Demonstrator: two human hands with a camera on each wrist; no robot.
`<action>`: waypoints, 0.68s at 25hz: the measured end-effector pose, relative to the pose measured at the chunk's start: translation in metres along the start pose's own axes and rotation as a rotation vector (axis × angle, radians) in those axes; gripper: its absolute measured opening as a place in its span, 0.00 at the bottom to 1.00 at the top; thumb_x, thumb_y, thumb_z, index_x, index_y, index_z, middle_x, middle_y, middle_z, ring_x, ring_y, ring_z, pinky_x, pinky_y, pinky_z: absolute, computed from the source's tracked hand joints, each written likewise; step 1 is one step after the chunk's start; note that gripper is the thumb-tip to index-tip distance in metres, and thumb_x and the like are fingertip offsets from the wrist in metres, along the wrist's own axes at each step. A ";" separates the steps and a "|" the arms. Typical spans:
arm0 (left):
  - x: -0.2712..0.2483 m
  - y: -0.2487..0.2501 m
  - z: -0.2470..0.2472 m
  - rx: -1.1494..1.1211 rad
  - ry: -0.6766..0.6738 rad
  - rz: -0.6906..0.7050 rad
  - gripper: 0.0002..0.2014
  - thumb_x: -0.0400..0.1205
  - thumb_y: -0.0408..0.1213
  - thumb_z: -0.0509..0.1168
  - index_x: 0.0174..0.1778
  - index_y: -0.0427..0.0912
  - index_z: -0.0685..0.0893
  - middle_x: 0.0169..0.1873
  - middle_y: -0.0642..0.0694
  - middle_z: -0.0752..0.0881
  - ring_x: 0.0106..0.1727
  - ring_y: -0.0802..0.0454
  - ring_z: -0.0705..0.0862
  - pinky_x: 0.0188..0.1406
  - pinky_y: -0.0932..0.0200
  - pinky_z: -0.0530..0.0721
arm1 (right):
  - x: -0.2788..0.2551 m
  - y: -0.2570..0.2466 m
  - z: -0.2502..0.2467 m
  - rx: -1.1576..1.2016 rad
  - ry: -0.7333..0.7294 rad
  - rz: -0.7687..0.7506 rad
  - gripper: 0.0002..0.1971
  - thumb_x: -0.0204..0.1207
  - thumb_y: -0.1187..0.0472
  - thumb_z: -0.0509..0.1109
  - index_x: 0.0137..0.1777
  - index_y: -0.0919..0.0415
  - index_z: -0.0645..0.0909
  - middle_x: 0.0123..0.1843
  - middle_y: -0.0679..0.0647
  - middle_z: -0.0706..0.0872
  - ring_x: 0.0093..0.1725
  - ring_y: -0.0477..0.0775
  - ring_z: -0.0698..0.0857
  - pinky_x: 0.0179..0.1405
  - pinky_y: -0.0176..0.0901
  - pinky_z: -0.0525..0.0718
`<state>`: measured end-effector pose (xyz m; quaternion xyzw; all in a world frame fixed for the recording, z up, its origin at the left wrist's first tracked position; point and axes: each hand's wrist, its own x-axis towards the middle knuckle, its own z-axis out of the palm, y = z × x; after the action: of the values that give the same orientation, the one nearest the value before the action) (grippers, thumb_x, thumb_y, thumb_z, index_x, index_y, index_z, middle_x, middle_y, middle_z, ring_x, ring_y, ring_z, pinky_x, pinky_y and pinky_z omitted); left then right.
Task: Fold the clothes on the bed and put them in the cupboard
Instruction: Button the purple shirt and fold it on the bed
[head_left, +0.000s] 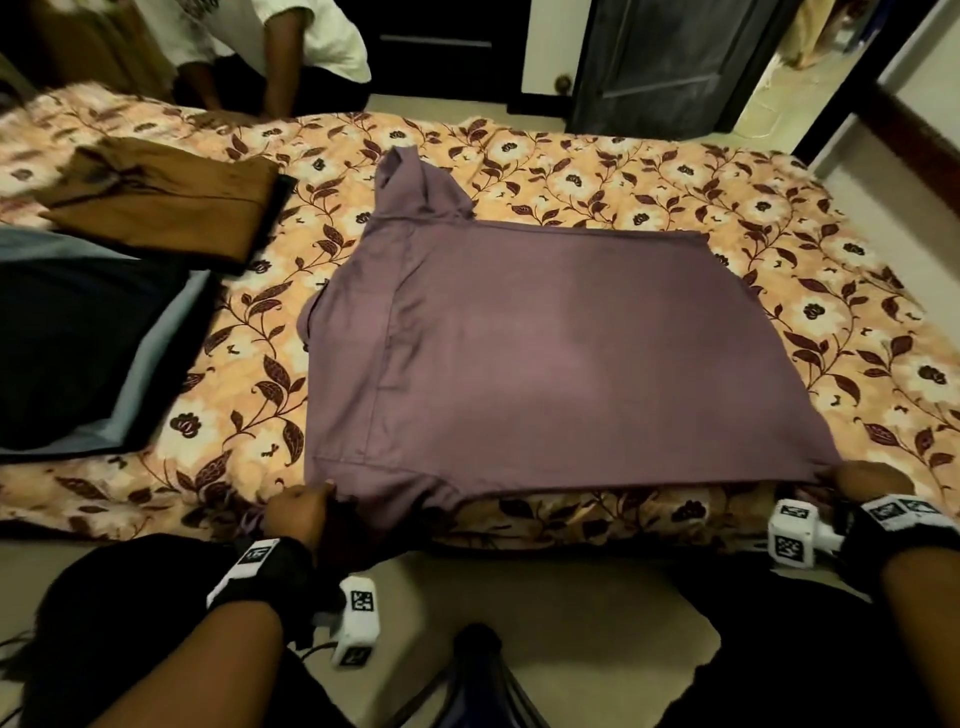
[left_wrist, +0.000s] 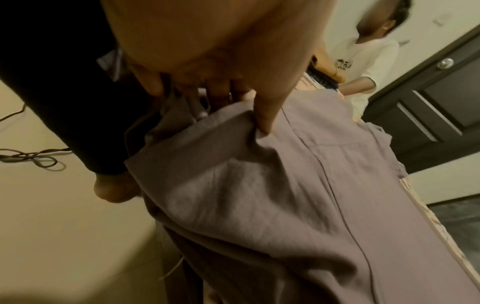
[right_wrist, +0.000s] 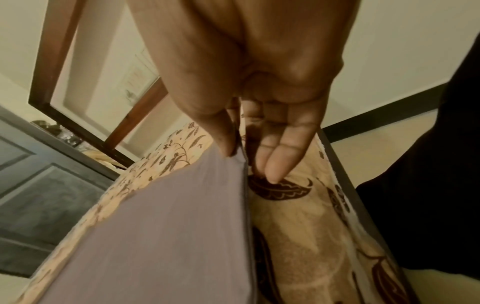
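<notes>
1. A bedroom in a home is shown.
2. Most of the head view is filled by a bed (head_left: 675, 171) covered with a peach floral bedsheet (head_left: 597, 176) printed with dark leaves.
3. Clothes are laid out on the bed: a mauve shirt (head_left: 545, 338) spread flat and a folded brown garment (head_left: 166, 202) near a dark pillow (head_left: 78, 353).
4. Dark panelled doors (head_left: 670, 67) with a round knob (head_left: 562, 83) are seen beyond the bed, and a wood-framed doorway (right_wrist: 52, 67) is seen in the right wrist view.
5. A pale tiled floor (head_left: 571, 613) and plain cream walls (right_wrist: 389, 51) are visible.
</notes>
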<state>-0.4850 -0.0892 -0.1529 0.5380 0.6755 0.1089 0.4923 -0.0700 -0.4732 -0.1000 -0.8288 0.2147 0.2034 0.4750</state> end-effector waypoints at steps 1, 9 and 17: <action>-0.003 0.001 -0.002 -0.024 0.014 0.025 0.16 0.83 0.39 0.67 0.56 0.27 0.85 0.54 0.28 0.86 0.50 0.37 0.83 0.51 0.52 0.79 | 0.002 -0.001 -0.002 0.024 0.010 -0.020 0.19 0.80 0.70 0.62 0.71 0.71 0.72 0.71 0.70 0.77 0.47 0.63 0.84 0.23 0.41 0.84; 0.053 0.077 -0.028 -0.453 -0.172 -0.148 0.30 0.60 0.48 0.83 0.55 0.35 0.89 0.51 0.36 0.90 0.52 0.36 0.90 0.53 0.33 0.85 | 0.028 -0.052 -0.007 0.077 0.054 -0.084 0.06 0.78 0.68 0.62 0.40 0.63 0.78 0.45 0.66 0.85 0.32 0.59 0.85 0.26 0.45 0.88; 0.139 0.203 0.027 -0.267 -0.317 -0.192 0.21 0.83 0.50 0.65 0.62 0.36 0.83 0.50 0.34 0.90 0.46 0.39 0.85 0.54 0.44 0.80 | 0.092 -0.123 0.058 -0.057 0.061 -0.077 0.10 0.81 0.67 0.63 0.38 0.64 0.80 0.12 0.48 0.78 0.11 0.41 0.77 0.11 0.28 0.74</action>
<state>-0.3295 0.0972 -0.1044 0.4119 0.6173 0.0639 0.6672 0.0655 -0.3816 -0.0908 -0.8555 0.1910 0.1657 0.4519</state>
